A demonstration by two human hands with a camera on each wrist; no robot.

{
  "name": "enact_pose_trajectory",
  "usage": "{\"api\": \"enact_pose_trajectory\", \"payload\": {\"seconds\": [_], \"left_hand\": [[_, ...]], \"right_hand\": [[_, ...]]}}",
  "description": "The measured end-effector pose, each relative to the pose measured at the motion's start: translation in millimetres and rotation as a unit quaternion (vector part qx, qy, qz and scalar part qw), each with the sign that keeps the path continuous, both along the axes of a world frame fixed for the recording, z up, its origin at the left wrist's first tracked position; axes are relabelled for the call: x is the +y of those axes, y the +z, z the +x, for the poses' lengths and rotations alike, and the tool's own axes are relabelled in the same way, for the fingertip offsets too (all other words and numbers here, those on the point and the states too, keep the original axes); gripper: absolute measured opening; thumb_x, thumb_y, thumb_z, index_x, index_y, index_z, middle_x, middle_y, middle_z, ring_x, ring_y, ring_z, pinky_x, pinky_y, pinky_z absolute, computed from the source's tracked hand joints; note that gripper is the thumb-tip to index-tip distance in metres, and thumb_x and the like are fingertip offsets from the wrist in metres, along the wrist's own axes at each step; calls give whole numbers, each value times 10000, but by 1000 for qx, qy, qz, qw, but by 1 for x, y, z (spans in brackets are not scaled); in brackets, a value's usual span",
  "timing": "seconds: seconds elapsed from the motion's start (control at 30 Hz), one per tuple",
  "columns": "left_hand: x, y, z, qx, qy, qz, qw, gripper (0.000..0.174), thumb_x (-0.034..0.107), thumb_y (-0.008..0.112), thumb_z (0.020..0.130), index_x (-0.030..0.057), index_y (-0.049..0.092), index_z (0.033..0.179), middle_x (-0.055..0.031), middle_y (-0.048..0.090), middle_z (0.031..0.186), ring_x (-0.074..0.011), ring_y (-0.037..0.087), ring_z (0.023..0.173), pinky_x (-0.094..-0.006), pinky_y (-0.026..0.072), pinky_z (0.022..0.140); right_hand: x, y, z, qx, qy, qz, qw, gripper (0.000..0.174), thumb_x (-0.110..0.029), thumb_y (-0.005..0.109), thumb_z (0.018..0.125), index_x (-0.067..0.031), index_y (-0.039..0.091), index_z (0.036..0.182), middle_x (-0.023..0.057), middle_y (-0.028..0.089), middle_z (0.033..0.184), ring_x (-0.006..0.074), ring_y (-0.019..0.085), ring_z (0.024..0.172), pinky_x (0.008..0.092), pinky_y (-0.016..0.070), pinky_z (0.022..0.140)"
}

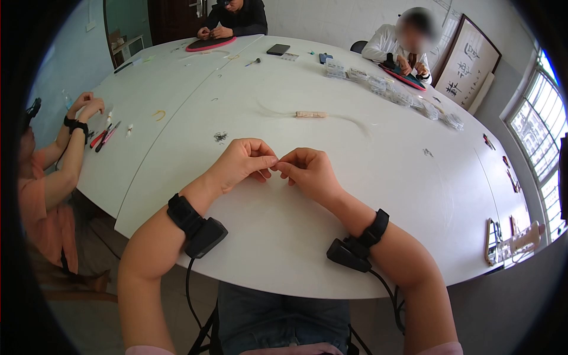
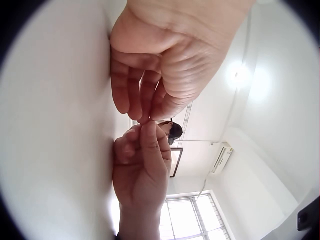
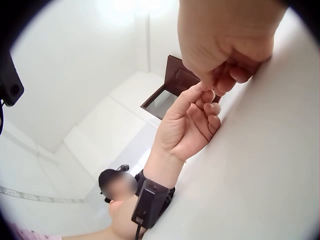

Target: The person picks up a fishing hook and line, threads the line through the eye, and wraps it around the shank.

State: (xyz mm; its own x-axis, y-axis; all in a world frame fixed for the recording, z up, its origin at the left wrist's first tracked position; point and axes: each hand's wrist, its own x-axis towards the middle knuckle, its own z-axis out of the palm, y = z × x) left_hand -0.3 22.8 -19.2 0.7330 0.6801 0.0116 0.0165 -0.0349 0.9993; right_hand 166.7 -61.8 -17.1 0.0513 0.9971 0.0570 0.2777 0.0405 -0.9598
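Both hands meet fingertip to fingertip over the white table [image 1: 367, 231]. My left hand [image 1: 242, 163] pinches with thumb and forefinger, the other fingers loosely curled. Opposite it, my right hand [image 1: 310, 171] pinches the same way, its tips right at the left ones. In the left wrist view a tiny bright spot shows between the pinched tips; what they hold is almost wholly hidden, and I cannot tell its kind. Beyond the hands lies a bundle of thin translucent strands [image 1: 310, 115] wrapped at its middle. A small pile of dark wiry bits [image 1: 220, 136] lies beyond the left hand.
More small dark bits [image 1: 428, 152] lie to the right. Clear plastic packets [image 1: 390, 92] line the far right. A phone on a stand [image 1: 492, 241] is at the right edge. Pliers [image 1: 99, 137] lie left, near a seated person [image 1: 50, 183]; two others sit across the table.
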Motion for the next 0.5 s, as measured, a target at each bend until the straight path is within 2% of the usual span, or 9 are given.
{"api": "enact_pose_trajectory", "payload": {"seconds": [0.2, 0.5], "left_hand": [[-2, 2, 0, 5, 0, -3, 1000, 117, 141, 629, 827, 36, 585, 853, -53, 631, 774, -98, 593, 640, -240, 504, 596], [-1, 2, 0, 7, 0, -10, 1000, 118, 146, 634, 826, 39, 587, 848, -54, 628, 778, -100, 592, 639, -242, 505, 598]], "right_hand": [[2, -4, 2, 24, 6, 3, 1000, 154, -138, 602, 833, 14, 626, 845, 55, 614, 716, 95, 552, 621, 229, 452, 564], [4, -6, 4, 51, 9, -7, 999, 151, -147, 597, 855, 0, 623, 877, 31, 610, 748, 74, 539, 633, 205, 447, 566]]}}
